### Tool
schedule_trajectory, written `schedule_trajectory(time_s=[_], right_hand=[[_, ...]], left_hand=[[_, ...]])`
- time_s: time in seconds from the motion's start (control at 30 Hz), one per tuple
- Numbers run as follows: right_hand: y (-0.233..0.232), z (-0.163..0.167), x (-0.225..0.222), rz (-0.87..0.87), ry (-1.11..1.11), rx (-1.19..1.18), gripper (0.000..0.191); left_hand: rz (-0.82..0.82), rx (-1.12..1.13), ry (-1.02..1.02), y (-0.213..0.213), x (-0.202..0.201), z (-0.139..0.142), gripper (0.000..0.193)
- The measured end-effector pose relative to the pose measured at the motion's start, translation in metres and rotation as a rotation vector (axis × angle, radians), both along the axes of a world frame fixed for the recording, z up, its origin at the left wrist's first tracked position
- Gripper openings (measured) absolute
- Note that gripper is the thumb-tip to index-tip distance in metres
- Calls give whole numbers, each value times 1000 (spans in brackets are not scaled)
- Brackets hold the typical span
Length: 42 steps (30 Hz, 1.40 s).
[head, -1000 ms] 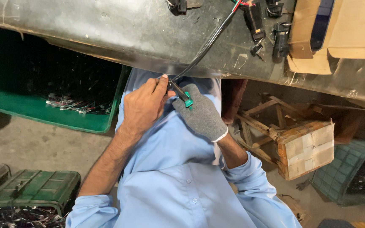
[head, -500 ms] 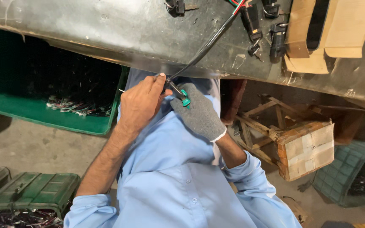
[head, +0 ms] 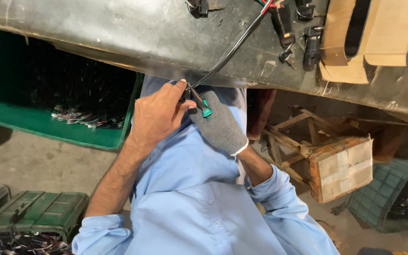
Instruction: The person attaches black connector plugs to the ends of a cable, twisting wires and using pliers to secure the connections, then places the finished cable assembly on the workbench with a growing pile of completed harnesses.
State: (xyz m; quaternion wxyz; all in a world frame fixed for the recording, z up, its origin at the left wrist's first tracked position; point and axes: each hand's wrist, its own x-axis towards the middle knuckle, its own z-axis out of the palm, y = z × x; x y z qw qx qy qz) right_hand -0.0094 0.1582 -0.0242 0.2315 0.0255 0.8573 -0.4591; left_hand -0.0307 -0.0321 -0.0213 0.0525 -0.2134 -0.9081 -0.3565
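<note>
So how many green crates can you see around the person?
3. One large green crate sits left of the left hand, a darker one lies at bottom left, and a third shows at the right edge. Others may be hidden.

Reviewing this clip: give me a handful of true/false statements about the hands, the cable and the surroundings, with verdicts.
1. The right hand wears a grey glove. True.
2. The left hand is gloved too. False: it is bare.
3. Both hands meet at a black cable running up onto the metal table. True.
4. The green crate under the table is on the person's right. False: it is on the left.
5. A small tool with a green tip sits between the hands. True.
</note>
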Motion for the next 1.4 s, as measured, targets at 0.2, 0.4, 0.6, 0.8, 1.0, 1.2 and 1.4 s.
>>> schedule_trajectory(time_s=[0.2, 0.4, 0.6, 0.8, 1.0, 1.2, 1.4], right_hand=[[8, 0, 3, 6, 103, -69, 35], [21, -4, -1, 123, 268, 34, 34], [15, -4, -6, 74, 208, -27, 42], [11, 18, -4, 34, 147, -39, 37], [13, 21, 1, 138, 64, 144, 36], [6, 3, -4, 78, 119, -95, 36], [5, 29, -10, 122, 144, -66, 36]], left_hand=[[-4, 294, -302, -5, 4, 5, 42], [-106, 676, -556, -7, 9, 3, 39], [-69, 668, -648, -8, 9, 4, 42], [1, 393, -264, -4, 8, 3, 45], [24, 30, -70, 4, 8, 3, 48], [65, 101, -63, 9, 2, 11, 43], [110, 275, -338, -7, 9, 15, 39]])
